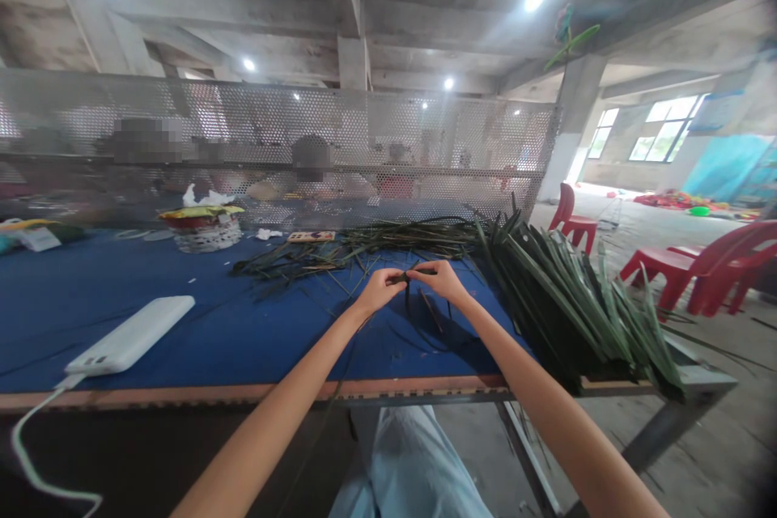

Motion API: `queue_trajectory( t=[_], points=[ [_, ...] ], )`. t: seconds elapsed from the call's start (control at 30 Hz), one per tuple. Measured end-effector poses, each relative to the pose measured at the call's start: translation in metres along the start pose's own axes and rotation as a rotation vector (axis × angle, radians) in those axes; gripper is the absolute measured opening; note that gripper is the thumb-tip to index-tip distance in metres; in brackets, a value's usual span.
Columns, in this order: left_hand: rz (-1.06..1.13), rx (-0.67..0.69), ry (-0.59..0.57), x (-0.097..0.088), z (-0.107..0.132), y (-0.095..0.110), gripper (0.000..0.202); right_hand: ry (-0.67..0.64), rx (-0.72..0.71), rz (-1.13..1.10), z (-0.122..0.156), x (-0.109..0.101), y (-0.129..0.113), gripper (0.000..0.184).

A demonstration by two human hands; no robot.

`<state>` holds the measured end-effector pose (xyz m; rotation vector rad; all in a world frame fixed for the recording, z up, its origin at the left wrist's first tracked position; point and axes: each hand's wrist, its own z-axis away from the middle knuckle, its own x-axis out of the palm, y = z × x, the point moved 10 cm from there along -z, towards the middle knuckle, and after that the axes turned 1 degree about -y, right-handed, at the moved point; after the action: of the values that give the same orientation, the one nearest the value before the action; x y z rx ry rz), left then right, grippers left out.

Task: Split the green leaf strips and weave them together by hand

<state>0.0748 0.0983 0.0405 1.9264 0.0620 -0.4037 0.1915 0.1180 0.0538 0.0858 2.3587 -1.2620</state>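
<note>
Right now my left hand (378,291) and my right hand (440,279) are both closed narrow, pinching a thin dark leaf strip (405,278) between them above the blue worktop (182,275), near the frame's centre. Its loose ends hang down, stiff and narrow. More strips (364,251) lie scattered just ahead, and a thick pile of long green leaves (576,307) sits to the right.

The person wears loose, pale blue jeans (413,465), forearms (276,421) bare.
</note>
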Motion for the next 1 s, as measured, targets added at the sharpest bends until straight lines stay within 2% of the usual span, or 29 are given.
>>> queue_trajectory(
  t=[0.23, 0.37, 0.5, 0.7, 1.0],
  points=[
    [-0.053, 0.026, 0.026, -0.003, 0.003, 0.006, 0.019, 0.032, -0.032, 0.028, -0.001, -0.003, 0.001, 0.028],
    [-0.051, 0.012, -0.010, -0.002, 0.003, 0.005, 0.022, 0.020, -0.027, 0.001, -0.002, -0.001, 0.000, 0.030],
    [-0.047, 0.032, -0.042, 0.000, 0.002, 0.007, 0.024, 0.021, -0.002, -0.077, 0.000, 0.001, 0.001, 0.032],
    [-0.014, 0.024, -0.047, 0.003, 0.000, 0.003, 0.028, -0.024, 0.130, -0.196, 0.001, 0.007, 0.015, 0.039],
    [0.084, -0.003, -0.031, 0.002, 0.002, 0.010, 0.028, -0.046, 0.135, -0.270, 0.001, -0.002, 0.009, 0.034]
  ],
)
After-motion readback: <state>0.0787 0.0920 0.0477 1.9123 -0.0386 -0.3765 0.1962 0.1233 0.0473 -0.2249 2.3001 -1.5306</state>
